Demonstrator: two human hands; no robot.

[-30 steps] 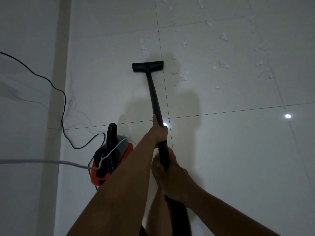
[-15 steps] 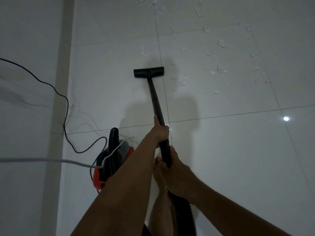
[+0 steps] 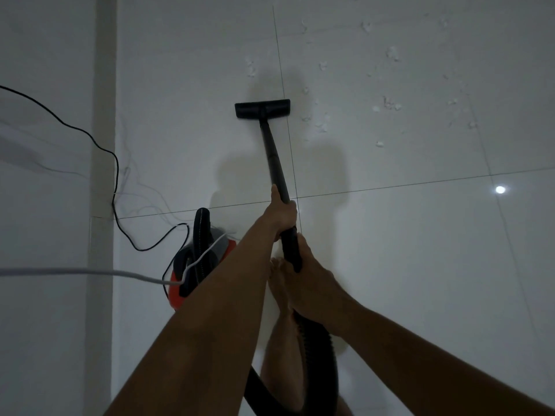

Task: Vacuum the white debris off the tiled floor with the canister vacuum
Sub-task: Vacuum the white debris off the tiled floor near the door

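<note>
Both my hands grip the black vacuum wand [image 3: 274,157]. My left hand [image 3: 282,210] holds it higher up the tube; my right hand [image 3: 309,283] holds the lower end where the ribbed hose [image 3: 315,349] joins. The flat black floor nozzle [image 3: 262,108] rests on the pale tiled floor [image 3: 420,265], straddling a grout line. Scattered white debris [image 3: 390,103] lies to the right of the nozzle and beyond it, with a few bits [image 3: 250,69] just ahead. The orange and black canister [image 3: 198,265] sits on the floor to the left of my arms.
A black power cord [image 3: 114,175] snakes along the floor at the left by a pale wall strip [image 3: 103,145]. A white cable [image 3: 75,271] crosses from the left edge to the canister. My bare foot [image 3: 277,283] stands under the wand. A light reflection [image 3: 500,189] glints at the right.
The nozzle has slid back and forth a little on the floor near the grout line; the view has tilted slightly. Both hands keep their grip on the wand.
</note>
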